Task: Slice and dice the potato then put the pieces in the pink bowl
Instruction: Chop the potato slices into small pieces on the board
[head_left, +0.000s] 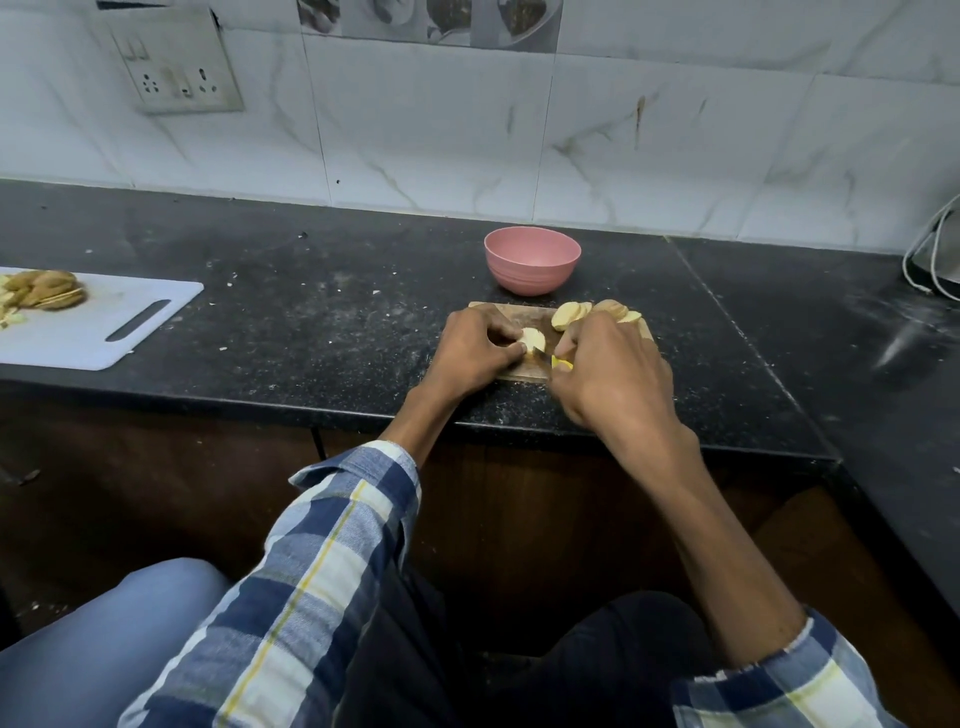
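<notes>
The left hand (480, 348) pinches a potato piece (533, 340) on the wooden board (524, 370). The right hand (610, 371) grips a knife (551, 359), its blade touching the piece. More slices (571, 313) lie near the pink bowl (532, 260).

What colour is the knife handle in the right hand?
Yellow; the knife handle peeks from the right hand in the head view.

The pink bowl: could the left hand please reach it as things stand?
Probably yes. The pink bowl stands just beyond the wooden board, with bare counter between it and the left hand. That hand would first have to let go of the potato piece.
</notes>
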